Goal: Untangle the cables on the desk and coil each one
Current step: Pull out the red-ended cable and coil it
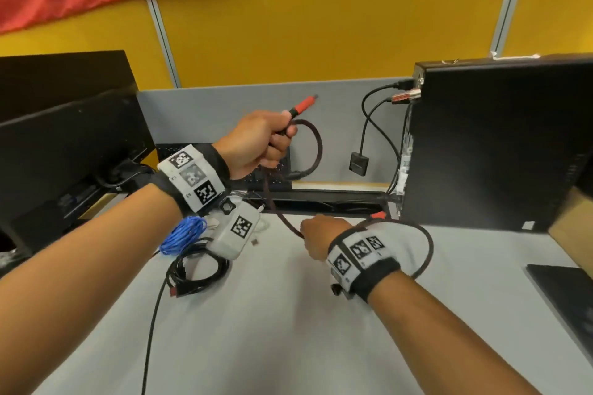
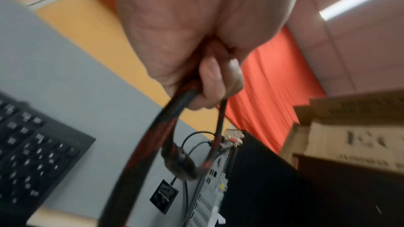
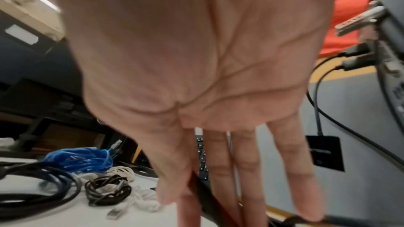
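Note:
A red-and-black braided cable (image 1: 276, 202) stretches between my hands above the grey desk (image 1: 288, 330). My left hand (image 1: 260, 141) is raised and grips it just below its red plug (image 1: 303, 105). A short loop (image 1: 316, 147) hangs from that fist, also seen in the left wrist view (image 2: 153, 137). My right hand (image 1: 316, 234) is low over the desk with its fingers (image 3: 247, 170) pointing down, and it pinches the cable (image 3: 205, 196) at the thumb. Past that hand the cable curves round my right wrist (image 1: 426, 247) to a second red plug (image 1: 378, 215).
A blue coil (image 1: 183, 234), a black coil (image 1: 199, 272) and white cables (image 3: 142, 199) lie at the left. A monitor (image 1: 64, 144) stands left, a keyboard (image 2: 32, 153) behind, and a PC tower (image 1: 497, 144) with plugged leads and a hanging black dongle (image 1: 357, 163) right.

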A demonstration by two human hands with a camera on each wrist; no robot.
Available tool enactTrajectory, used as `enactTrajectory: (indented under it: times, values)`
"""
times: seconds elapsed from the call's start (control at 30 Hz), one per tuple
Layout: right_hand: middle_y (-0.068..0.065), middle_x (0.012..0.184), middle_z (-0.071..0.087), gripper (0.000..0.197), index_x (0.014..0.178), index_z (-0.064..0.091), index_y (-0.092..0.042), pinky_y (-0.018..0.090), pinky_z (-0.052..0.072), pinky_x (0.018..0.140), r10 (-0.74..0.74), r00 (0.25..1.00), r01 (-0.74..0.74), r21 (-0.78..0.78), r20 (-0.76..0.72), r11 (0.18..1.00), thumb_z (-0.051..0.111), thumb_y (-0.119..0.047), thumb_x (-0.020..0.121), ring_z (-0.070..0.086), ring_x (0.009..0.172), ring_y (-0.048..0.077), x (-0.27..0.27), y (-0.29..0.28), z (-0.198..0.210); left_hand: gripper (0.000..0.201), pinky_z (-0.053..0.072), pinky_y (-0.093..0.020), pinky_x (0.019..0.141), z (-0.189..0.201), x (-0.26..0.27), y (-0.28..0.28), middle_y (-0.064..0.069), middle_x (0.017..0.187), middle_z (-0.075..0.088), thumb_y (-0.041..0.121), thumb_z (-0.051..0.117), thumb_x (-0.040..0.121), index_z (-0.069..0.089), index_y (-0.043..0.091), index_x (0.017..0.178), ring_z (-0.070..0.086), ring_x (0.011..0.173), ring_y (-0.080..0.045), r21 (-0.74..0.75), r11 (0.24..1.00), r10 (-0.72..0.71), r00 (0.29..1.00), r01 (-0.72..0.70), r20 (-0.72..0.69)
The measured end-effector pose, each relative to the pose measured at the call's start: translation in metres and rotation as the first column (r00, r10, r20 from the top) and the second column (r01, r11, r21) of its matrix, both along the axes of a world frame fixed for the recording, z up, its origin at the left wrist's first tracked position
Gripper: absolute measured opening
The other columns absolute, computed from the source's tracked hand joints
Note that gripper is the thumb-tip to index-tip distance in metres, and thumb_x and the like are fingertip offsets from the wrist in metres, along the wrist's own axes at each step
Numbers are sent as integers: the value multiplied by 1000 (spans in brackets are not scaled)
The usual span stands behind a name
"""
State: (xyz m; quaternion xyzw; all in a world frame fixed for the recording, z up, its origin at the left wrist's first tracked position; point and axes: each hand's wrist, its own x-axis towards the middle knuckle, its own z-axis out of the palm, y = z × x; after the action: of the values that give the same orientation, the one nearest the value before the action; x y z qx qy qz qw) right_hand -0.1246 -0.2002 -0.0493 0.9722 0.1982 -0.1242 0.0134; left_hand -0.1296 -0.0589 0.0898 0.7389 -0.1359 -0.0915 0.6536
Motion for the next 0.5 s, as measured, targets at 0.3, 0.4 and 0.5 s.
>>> enactTrajectory:
  times: [0.3, 0.4, 0.5]
  values:
    - [9, 97, 66, 19, 87, 62, -17, 46, 48, 100, -335, 903, 174, 485, 269, 857, 49, -9, 99, 63, 104, 35, 53, -24, 41, 38, 33, -18, 52, 6, -54, -9, 8, 60, 49, 27, 37, 108, 54, 14, 77, 41, 50, -7, 831, 554, -544, 734, -50, 406]
    - [8, 89, 62, 16, 90, 60, -11, 40, 51, 78, -538, 799, 269, 640, 268, 719, 52, -18, 102, 62, 87, 33, 49, -54, 59, 36, 33, -21, 52, -7, -52, 10, 5, 60, 47, 28, 33, 108, 49, 17, 78, 43, 52, -10, 850, 498, -534, 713, -170, 455]
    - [5, 73, 54, 27, 86, 63, -8, 36, 43, 69, -499, 848, 112, 862, 176, 494, 50, -22, 105, 54, 71, 23, 44, -70, 64, 34, 40, -35, 56, -31, -38, 27, -6, 65, 51, 27, 31, 108, 46, 12, 81, 42, 54, -14, 757, 610, -372, 759, -234, 534]
